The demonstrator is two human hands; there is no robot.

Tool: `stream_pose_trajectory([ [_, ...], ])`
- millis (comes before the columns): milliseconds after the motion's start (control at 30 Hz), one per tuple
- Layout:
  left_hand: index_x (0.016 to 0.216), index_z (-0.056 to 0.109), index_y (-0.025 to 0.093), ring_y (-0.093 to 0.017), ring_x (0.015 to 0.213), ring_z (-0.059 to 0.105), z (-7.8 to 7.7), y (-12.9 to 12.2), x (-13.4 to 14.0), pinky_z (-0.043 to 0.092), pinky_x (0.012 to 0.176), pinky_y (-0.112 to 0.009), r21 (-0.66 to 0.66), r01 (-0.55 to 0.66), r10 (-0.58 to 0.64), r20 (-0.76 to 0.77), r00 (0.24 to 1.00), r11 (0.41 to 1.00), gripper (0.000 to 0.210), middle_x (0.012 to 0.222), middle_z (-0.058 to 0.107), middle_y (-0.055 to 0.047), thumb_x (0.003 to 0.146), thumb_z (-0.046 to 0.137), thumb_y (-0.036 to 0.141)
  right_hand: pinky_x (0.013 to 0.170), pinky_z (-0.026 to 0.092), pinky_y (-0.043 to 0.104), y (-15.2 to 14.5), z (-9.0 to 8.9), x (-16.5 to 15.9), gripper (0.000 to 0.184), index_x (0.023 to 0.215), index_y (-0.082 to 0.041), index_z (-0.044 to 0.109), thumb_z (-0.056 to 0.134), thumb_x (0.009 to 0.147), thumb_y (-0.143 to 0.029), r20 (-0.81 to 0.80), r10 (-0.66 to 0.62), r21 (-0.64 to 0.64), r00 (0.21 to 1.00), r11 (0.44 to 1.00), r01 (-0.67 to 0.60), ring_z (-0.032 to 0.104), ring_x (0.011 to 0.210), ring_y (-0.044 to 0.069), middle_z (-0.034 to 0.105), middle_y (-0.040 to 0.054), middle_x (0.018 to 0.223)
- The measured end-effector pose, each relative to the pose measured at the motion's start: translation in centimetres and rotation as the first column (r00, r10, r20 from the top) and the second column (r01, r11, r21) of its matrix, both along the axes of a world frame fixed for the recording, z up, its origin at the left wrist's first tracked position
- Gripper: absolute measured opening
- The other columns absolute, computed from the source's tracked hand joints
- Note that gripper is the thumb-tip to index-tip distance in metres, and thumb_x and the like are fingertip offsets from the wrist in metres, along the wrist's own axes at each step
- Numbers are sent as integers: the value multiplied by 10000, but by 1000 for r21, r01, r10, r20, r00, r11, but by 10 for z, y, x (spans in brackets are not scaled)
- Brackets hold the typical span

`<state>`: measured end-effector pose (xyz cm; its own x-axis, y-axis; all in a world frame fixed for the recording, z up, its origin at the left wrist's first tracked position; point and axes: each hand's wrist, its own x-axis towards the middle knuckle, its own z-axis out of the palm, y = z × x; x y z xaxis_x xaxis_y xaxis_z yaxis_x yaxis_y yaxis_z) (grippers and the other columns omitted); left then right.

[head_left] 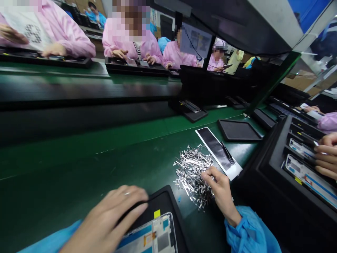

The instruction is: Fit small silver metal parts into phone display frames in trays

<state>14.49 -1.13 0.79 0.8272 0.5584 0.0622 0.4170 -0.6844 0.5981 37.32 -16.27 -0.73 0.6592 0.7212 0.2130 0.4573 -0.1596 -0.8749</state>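
Note:
My left hand [116, 212], a ring on one finger, reaches over a black tray [175, 211] at the bottom of the view. Its fingers are stretched out and the thumb stands apart. In that tray lies a phone frame [158, 235] with blue film, a yellow tab [157, 213] beside its top edge; the hand covers part of it. My right hand [221, 188] has its thumb and forefinger pinched at the right side of a loose pile of small silvery flex-like strips [193, 168]. Whatever sits between those fingertips is too small to make out.
Beyond the pile, dark tweezers [228, 154] lie on a black-and-white sheet [210, 140]. A shallow black tray [239, 130] stands farther back. Stacked trays [273, 175] with phone frames rise at right, beside a co-worker's hand [328, 154]. People in pink work across the bench.

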Motion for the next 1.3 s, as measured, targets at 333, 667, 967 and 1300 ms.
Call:
stream_pose_trajectory([
  [333,719,549,138,-128,525,454,14,-41,138,391,524,-255,-703,172,12,248,969,690,278,582,495,1,628,502,397,619,350,248,0,1,-3,194,651,-177,533,523,781,-321,-302,108,136,947,988,-69,437,646,119,470,-17,644],
  [667,586,547,129,-101,520,410,13,-37,136,341,515,-226,-798,95,199,261,945,595,244,530,460,17,598,557,373,643,328,239,2,12,-9,149,658,-185,543,548,772,-281,-259,194,104,946,980,-173,444,666,111,479,-26,673],
  [967,545,549,147,-107,494,407,9,-39,133,324,500,-231,-721,21,224,242,944,692,248,493,472,22,610,545,386,585,312,231,0,10,-8,220,620,-177,487,472,817,-273,-178,95,44,979,995,-89,418,616,102,440,-31,623],
  [1300,597,610,142,-130,563,485,11,-40,135,379,535,-225,-689,31,212,266,940,724,236,577,558,-5,583,566,374,589,336,239,0,9,-13,237,654,-184,496,422,850,-296,-42,95,17,995,995,-94,438,627,110,470,-18,651],
])
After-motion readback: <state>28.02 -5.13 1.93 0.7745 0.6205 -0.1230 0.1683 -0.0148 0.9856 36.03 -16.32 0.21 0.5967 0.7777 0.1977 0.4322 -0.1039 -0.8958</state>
